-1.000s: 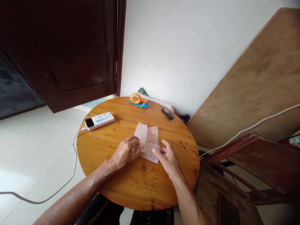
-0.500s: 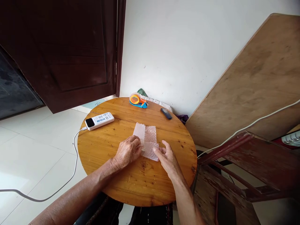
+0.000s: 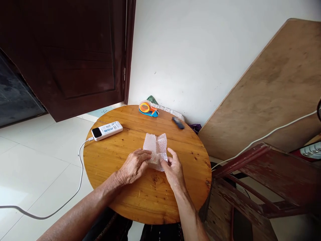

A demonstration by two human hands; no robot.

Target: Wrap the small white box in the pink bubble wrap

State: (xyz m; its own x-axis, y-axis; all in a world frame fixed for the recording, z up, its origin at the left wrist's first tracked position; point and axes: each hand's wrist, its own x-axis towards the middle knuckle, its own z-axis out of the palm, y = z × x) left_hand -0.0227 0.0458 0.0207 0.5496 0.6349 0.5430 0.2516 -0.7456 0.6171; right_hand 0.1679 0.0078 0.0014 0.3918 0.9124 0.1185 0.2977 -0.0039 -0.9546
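Note:
A piece of clear bubble wrap (image 3: 151, 144) lies partly folded near the middle of the round wooden table, its right side creased and raised. My left hand (image 3: 135, 165) grips its near left edge, fingers bent over the plastic. On the opposite side, my right hand (image 3: 174, 170) holds the near right edge, with the thumb on the film and the forefinger partly raised beyond it. Something small and reddish shows faintly through the folded near part, too unclear to name.
A tape dispenser (image 3: 148, 109) stands at the far edge of the table (image 3: 120, 197). To its right lies a dark, blurred-out object (image 3: 178, 123). A white device (image 3: 107, 130) with a plugged-in cable (image 3: 80, 167) lies at the left. A wooden chair (image 3: 271, 180) stands at the right.
The right side of the bubble wrap has been drawn inward and creased upward. My right hand has moved slightly left with it, and my left fingers have stretched out a little over the wrap.

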